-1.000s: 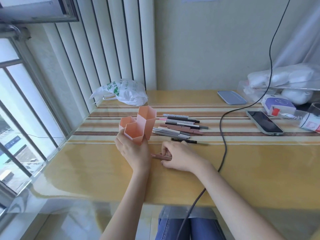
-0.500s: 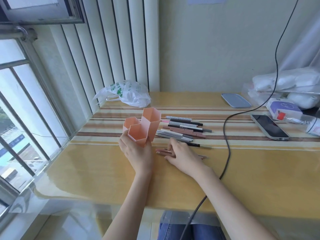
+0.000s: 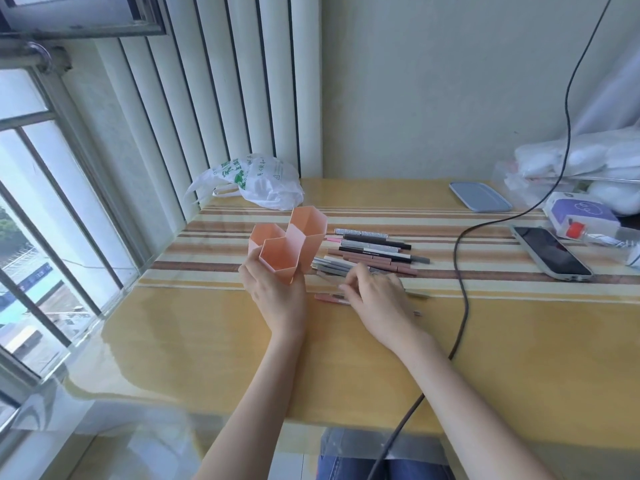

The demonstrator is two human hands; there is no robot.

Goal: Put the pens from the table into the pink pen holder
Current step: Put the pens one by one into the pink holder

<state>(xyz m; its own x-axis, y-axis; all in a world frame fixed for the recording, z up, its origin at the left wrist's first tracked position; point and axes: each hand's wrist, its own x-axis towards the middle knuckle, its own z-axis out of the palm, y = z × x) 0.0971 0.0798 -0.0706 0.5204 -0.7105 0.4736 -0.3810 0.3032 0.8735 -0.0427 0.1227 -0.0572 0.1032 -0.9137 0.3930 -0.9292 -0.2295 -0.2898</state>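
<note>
The pink pen holder [image 3: 287, 245], made of three hexagonal cups, stands on the striped mat. My left hand [image 3: 273, 294] grips its base from the near side, thumb on the right, fingers on the left. Several pens [image 3: 374, 249] lie in a row just right of the holder, black, grey and dusty pink. My right hand [image 3: 377, 296] lies flat over the nearest pens, its fingertips on the grey ones. A pink pen [image 3: 329, 298] lies on the table by that hand's left edge, partly hidden under it. I see no pens in the holder's cups.
A black cable [image 3: 460, 271] runs across the table right of my right hand. A phone [image 3: 550, 252], a white-and-purple box [image 3: 581, 214] and a blue-grey case [image 3: 479, 197] lie at the right. A white plastic bag [image 3: 256, 181] sits behind the holder. A window is at the left.
My right hand has slid forward from the pink pen near the table's front to the nearest pens of the row. My left hand stays on the holder.
</note>
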